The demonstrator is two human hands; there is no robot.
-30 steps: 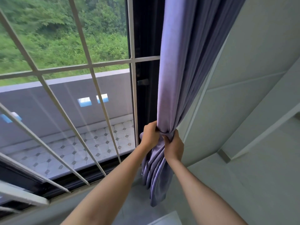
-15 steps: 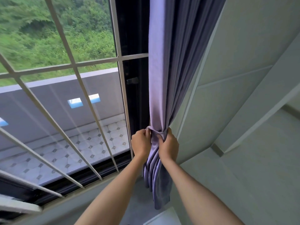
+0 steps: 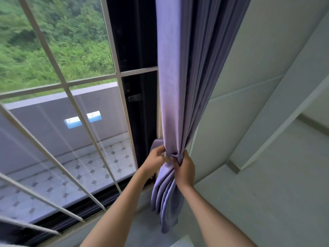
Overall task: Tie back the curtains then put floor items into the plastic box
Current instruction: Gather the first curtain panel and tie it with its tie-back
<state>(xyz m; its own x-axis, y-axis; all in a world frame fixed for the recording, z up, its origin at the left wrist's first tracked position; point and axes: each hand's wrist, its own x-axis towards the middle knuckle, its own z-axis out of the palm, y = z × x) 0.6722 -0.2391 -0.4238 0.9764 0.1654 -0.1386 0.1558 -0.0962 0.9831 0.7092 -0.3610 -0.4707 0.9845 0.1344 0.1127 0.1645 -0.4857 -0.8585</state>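
A purple curtain (image 3: 179,86) hangs gathered in a bunch beside the window's right edge. A matching purple tie-back band (image 3: 173,155) wraps around it at waist height. My left hand (image 3: 155,160) grips the band's left end, a loose piece of purple fabric sticking up behind it. My right hand (image 3: 184,168) pinches the band and the bunched curtain on the right side. Below the hands the curtain's folds hang loose to the sill. The plastic box and the floor items are out of view.
A window with white metal bars (image 3: 71,111) fills the left; its dark frame (image 3: 137,97) stands just left of the curtain. A white wall (image 3: 249,107) rises to the right. A white corner of something (image 3: 183,242) shows at the bottom edge.
The view has shifted so the curtain sits more centred. Both hands stay at the band; my left hand has slid slightly left, fingers working the band's end.
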